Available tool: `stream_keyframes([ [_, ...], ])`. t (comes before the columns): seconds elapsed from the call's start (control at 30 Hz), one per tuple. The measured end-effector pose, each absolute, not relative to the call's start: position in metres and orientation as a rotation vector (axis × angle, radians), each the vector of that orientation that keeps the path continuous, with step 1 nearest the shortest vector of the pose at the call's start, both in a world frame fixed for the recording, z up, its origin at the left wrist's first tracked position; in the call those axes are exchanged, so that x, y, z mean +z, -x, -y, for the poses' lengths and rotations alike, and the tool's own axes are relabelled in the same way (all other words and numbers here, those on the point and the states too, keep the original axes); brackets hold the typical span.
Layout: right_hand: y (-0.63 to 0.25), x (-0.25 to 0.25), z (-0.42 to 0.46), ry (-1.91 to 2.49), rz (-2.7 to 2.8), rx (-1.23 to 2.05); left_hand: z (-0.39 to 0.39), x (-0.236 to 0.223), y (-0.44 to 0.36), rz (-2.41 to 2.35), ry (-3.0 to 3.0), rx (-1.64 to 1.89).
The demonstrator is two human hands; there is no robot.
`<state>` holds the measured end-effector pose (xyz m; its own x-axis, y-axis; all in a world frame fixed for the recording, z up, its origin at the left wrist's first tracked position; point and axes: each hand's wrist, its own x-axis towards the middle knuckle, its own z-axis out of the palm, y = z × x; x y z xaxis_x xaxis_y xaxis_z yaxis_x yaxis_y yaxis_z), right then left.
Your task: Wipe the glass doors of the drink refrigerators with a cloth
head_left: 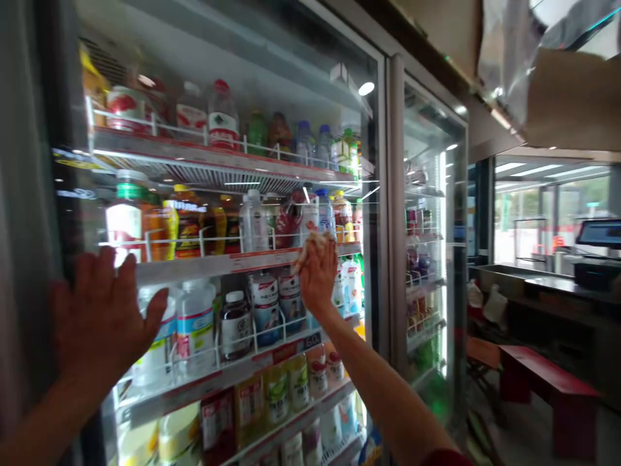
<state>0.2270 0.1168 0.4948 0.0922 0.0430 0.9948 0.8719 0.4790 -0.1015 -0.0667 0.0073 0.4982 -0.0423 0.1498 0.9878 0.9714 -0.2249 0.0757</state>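
Observation:
A tall glass fridge door [301,58] stands before me, with rows of drinks behind it. My left hand [107,310] lies against its left side with the fingers spread, holding nothing. Farther right, my right hand [319,275] presses a crumpled light-coloured cloth [317,244] to the glass, about level with the middle shelf. The hand covers part of the cloth. Near it behind the glass are a clear bottle [253,221] and white-and-blue cans [266,307]. A dark jar with a white cap [235,325] stands between my two hands.
A metal door frame [392,259] separates this door from a second glass fridge [427,259] on the right. Beyond it are a red bench [548,372], a counter [533,285] with a monitor [599,233], and bright windows. A cardboard box [572,100] sits overhead at the right.

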Motion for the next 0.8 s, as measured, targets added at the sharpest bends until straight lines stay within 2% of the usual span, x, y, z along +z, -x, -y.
stream_keyframes([
  [0.13, -0.181, 0.48, -0.087, 0.593, 1.753, -0.965, -0.017, 0.516, 0.051, 1.235, 1.325, -1.188],
  [0.33, -0.206, 0.528, -0.113, 0.898, 1.137, -0.706, -0.016, 0.511, 0.058, 1.251, 1.303, -1.103],
  [0.53, -0.141, 0.519, -0.083, 0.542, 1.73, -0.916, -0.017, 0.513, 0.058, 1.249, 1.285, -1.094],
  [0.6, -0.163, 0.527, -0.093, 0.619, 1.625, -0.925, -0.017, 0.513, 0.058, 1.254, 1.282, -1.092],
  [0.7, -0.213, 0.553, -0.119, 0.874, 1.184, -0.781, -0.017, 0.513, 0.058, 1.259, 1.284, -1.088],
  [0.8, -0.212, 0.562, -0.12, 0.893, 1.114, -0.763, -0.017, 0.513, 0.058, 1.251, 1.28, -1.097],
])
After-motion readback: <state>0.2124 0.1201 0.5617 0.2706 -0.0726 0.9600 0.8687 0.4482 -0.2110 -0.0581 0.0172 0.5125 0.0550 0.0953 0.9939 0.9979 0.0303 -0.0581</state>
